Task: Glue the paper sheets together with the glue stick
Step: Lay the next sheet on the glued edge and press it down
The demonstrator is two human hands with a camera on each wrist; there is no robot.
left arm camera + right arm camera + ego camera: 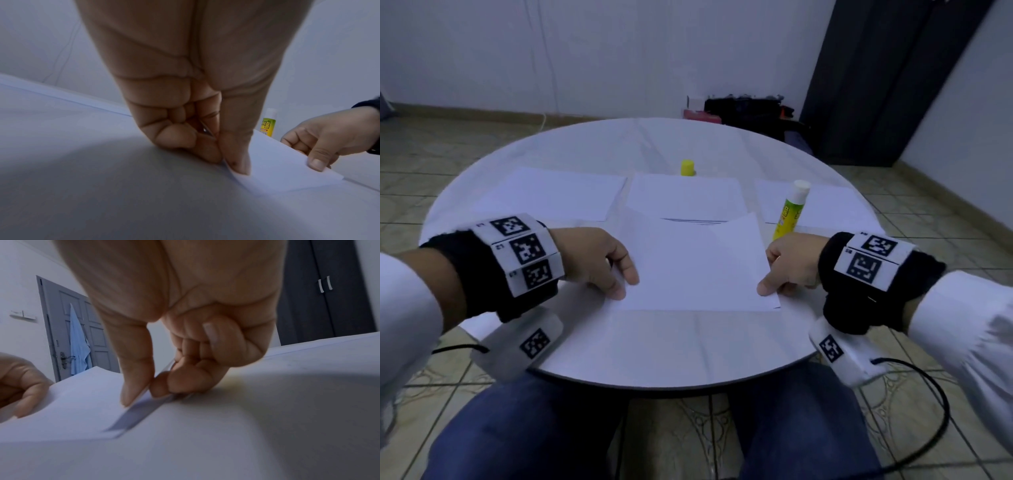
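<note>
Holding one paper sheet by its two near corners, both hands kept it over the tabletop.

From the head view, the left hand and right hand each pinched a corner, probably to line the sheet up before laying it; the uncapped glue stick stood just beyond the right hand, its yellow cap past the far sheets. In the left wrist view, thumb and fingers were clamped on the sheet's edge, the glue stick behind it. The right wrist view showed the same pinching grip, the sheet's corner lifted off the tabletop; a door stood behind the sheet.
</note>
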